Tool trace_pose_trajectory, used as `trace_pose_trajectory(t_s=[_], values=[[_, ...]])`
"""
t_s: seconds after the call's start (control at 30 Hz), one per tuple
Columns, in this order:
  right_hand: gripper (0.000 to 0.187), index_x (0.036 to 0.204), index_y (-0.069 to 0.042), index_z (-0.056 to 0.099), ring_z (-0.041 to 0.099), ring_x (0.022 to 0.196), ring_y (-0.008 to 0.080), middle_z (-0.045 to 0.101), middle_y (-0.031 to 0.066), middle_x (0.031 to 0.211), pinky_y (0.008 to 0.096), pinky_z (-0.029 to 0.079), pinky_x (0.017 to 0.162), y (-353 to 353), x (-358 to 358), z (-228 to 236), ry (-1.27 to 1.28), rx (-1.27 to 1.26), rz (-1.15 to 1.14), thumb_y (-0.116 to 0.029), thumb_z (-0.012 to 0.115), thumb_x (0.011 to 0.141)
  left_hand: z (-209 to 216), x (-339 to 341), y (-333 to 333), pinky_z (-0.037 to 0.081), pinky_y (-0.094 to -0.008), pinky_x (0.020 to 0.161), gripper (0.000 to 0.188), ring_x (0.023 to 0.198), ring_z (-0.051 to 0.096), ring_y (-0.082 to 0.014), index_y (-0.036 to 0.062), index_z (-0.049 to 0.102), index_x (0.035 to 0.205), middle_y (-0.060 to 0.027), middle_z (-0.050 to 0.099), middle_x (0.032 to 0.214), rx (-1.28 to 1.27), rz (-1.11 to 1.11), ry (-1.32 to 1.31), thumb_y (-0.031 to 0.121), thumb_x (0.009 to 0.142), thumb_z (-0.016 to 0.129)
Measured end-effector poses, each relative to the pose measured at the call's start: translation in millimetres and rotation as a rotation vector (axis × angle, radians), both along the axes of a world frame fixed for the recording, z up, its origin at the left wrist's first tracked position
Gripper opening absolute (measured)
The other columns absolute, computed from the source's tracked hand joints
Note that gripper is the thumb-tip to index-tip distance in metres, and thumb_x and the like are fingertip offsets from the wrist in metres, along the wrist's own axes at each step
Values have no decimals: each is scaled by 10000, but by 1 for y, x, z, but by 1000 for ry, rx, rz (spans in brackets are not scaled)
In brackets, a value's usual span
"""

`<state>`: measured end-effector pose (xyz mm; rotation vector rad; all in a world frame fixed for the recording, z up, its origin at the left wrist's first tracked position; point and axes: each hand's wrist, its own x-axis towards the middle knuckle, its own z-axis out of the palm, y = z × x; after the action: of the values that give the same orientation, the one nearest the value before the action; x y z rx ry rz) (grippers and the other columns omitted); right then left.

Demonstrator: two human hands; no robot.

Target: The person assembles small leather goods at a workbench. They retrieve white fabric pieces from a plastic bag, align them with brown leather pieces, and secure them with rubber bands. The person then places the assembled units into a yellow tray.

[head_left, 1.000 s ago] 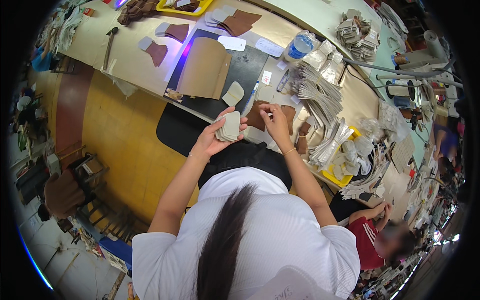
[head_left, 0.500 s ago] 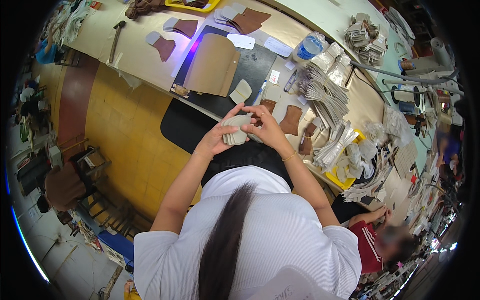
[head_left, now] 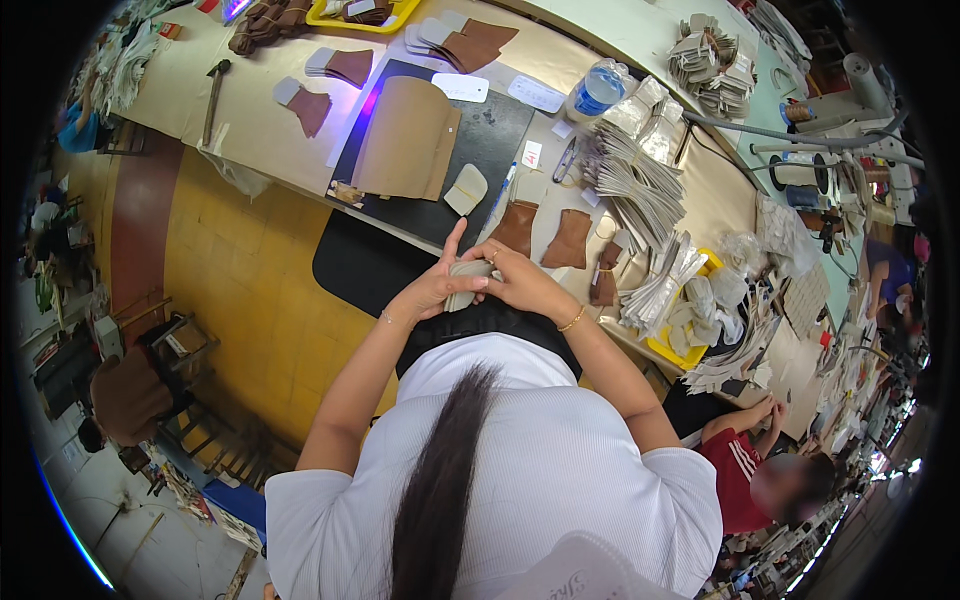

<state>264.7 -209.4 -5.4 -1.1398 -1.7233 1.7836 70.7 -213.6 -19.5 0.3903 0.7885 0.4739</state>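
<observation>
Close in front of my body, a small stack of pale grey cut pieces (head_left: 463, 298) with rounded ends is held between my hands. My left hand (head_left: 428, 287) grips it, thumb across the top and index finger stretched forward. Bent fingers of my right hand (head_left: 527, 282) close on the stack's far right side; their tips are partly hidden. Just beyond, on a black board (head_left: 400, 212), lies another pale bundle (head_left: 466, 189) with a thin band around it. Brown leather-like pieces (head_left: 567, 238) lie on the table to the right of it.
A curved brown sheet (head_left: 405, 140) rests on the board. Fanned grey strips (head_left: 640, 180), a plastic bottle (head_left: 597, 92) and a yellow tray (head_left: 680, 352) stand on the right. A hammer (head_left: 214, 100) lies far left. Another person in a red shirt (head_left: 733, 470) sits at right.
Both hands have drawn slightly lower with the stack. My left index finger has straightened forward, and my right hand has closed farther over the pieces. The view has shifted a little.
</observation>
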Motion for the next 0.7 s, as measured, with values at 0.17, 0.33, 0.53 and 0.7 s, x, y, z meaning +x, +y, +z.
trace_pose_trajectory(t_s=[0.17,0.33,0.53,0.7], values=[[311,1116,-32,589,624,949,254,573,128,1086,361,498,818,7,5,13,-25,-26,-93,-91,677,824,13,2,11,542,-341,795,1023,925,621,-216,196,78,1532,-115,518,1190,16,-66,-108,114,775,762],[349,1127,-73,613,604,963,254,561,109,1123,322,506,812,9,1,22,97,305,-286,-72,721,796,31,1,26,569,-288,638,964,854,635,-174,149,164,1516,-87,553,1096,92,-182,-40,48,765,760],[489,1147,-122,630,570,1063,262,525,96,1214,360,496,878,11,10,64,4,715,-408,-33,804,699,92,7,35,518,-230,532,865,727,572,-108,121,312,1454,-57,550,1004,294,-10,-130,-5,731,768],[441,1098,-172,681,569,1018,230,515,77,1222,336,502,828,15,14,86,-5,972,-419,-63,812,691,108,6,33,521,-236,507,865,784,559,-141,75,305,1440,-87,531,948,364,-103,-129,66,718,781]])
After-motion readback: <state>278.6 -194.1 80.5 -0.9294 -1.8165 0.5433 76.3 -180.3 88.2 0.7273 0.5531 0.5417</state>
